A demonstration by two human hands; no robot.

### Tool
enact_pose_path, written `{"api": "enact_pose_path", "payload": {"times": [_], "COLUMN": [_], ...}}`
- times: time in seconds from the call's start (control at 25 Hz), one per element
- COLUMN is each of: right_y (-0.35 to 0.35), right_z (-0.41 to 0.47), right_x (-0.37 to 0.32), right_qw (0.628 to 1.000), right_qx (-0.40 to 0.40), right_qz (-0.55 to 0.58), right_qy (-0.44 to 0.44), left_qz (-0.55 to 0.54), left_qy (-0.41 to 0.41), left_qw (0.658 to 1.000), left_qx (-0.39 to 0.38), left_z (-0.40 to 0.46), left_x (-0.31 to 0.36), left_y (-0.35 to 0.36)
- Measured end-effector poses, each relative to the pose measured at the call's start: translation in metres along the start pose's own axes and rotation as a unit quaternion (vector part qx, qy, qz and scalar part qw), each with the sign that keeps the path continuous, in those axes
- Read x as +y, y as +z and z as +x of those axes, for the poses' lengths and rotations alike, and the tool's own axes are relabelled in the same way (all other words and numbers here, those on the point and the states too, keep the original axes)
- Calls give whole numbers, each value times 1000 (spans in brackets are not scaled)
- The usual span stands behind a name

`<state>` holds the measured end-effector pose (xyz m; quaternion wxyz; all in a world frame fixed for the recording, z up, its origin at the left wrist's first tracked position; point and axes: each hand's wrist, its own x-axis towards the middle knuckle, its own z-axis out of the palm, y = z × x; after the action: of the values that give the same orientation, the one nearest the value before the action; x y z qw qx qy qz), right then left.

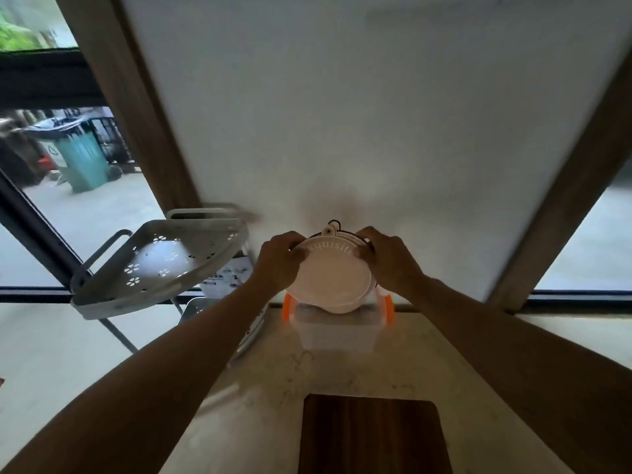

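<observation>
the counter (342,374) carries a clear box (333,333). just above that box hangs the tilted white round container (330,278), its rim gripped by the left hand (278,260) and the right hand (390,260). it looks mid-carry; next it needs levelling.

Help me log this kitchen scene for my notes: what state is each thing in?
white round container: tilted, lettered face up, held over the clear box.
left hand: grips the container's left rim.
right hand: grips its right rim.
clear box: stands on the countertop; orange latches seem unclipped; whether it is lidded cannot be told.
cutting board: lies flat on the countertop.
</observation>
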<state>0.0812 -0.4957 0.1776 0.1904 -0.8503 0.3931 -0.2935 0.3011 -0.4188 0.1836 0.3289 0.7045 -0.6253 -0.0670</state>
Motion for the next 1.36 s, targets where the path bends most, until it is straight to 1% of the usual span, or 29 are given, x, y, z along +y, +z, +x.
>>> {"api": "enact_pose_path", "payload": {"times": [0.16,0.32,0.48,0.64,0.72,0.84,0.92,1.08,1.2,1.36], "right_y": [31,61,88,111,119,125,126,126,127,126], "right_z": [15,10,4,3,3,5,4,2,1,1], "right_x": [37,71,96,106,109,113,114,114,114,115], "right_qw": [1000,999,996,995,993,987,990,996,996,996], "right_qx": [1,-23,-42,-44,-32,18,34,37,30,27], "right_qz": [-18,-36,-39,-49,-91,-142,-119,-52,-55,-55], "right_qy": [14,33,71,80,73,73,73,65,56,61], "left_qz": [10,6,-16,36,62,42,39,22,24,21], "left_qy": [-37,-52,-81,-53,-51,-57,-57,-59,-43,-49], "left_qw": [999,999,997,998,997,997,997,997,997,997], "left_qx": [-4,-4,-9,4,5,21,31,55,56,48], "left_z": [25,23,21,16,14,15,14,13,14,13], "left_x": [-17,-42,-61,-78,-84,-84,-83,-85,-83,-83], "left_y": [40,84,119,142,149,153,154,151,149,150]}}
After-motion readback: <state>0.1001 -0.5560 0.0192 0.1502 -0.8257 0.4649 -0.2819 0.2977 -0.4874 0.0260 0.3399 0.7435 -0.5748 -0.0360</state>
